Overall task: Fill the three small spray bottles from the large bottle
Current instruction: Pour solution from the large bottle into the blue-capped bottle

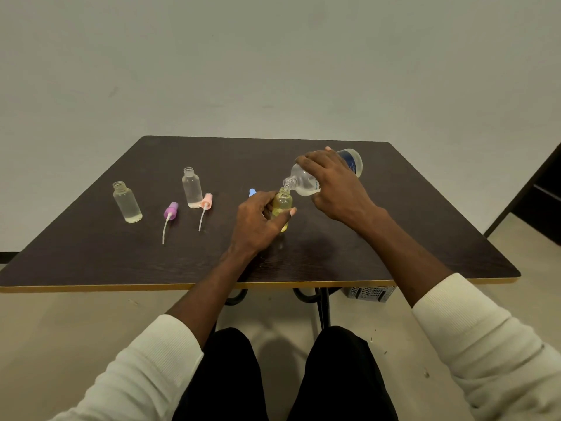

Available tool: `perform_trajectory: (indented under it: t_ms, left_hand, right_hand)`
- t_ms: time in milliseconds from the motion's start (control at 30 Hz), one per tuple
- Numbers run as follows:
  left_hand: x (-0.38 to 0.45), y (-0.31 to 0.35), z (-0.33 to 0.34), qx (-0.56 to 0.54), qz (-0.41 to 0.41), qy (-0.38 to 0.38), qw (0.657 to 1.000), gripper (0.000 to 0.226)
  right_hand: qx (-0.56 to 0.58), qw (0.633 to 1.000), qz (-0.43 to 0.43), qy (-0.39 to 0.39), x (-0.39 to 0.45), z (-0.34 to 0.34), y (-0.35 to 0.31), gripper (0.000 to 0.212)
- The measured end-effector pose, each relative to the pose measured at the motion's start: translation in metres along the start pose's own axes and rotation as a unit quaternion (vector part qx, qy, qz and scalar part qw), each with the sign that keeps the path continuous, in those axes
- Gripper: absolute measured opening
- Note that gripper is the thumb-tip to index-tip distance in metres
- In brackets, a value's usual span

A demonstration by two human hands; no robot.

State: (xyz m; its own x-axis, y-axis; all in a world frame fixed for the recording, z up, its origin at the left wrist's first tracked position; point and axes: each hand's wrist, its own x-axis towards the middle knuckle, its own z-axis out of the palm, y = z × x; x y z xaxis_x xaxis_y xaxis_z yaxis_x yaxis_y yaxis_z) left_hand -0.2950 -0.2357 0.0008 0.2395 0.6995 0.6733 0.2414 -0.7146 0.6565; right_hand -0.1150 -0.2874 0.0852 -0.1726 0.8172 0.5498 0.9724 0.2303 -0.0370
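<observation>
Large bottle (328, 173) tilts in your right hand (334, 189), fingers wrapped round it, neck just above the small bottle (283, 208) gripped upright by your left hand (259, 221) on the desk (394, 226). Pour under way; next, probably level off before overflow.

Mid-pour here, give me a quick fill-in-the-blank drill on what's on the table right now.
1. The right hand tips the large bottle over the yellowish spray bottle, which the ____ hand grips.
2. The number of uncapped clear spray bottles standing apart from the hands is ____.
3. The spray cap lying nearest the leftmost bottle is ____ in colour.

Missing words: left; two; purple
</observation>
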Motion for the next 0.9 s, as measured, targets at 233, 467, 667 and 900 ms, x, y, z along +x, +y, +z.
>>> perform_trajectory:
  t_ms: [233, 467, 667, 900]
  left_hand:
    - [0.0, 0.0009, -0.0001, -0.003, -0.003, -0.002, 1.0, 0.034]
    - [-0.0004, 0.0006, -0.0006, -0.001, 0.003, -0.002, 1.0, 0.035]
    - [-0.0003, -0.0005, -0.0002, 0.004, 0.004, -0.006, 1.0, 0.034]
    - [0.0004, -0.0011, 0.0005, 0.005, 0.004, -0.006, 1.0, 0.033]
  right_hand:
    - [-0.002, 1.0, 0.006, 0.001, -0.0001, -0.0002, -0.0007, 0.071]
    - [-0.005, 1.0, 0.001, -0.001, 0.001, -0.0002, -0.0017, 0.069]
    - [-0.007, 1.0, 0.0, 0.003, 0.0012, 0.0006, -0.0005, 0.07]
    - [-0.004, 1.0, -0.002, 0.007, 0.0013, 0.0017, -0.0001, 0.069]
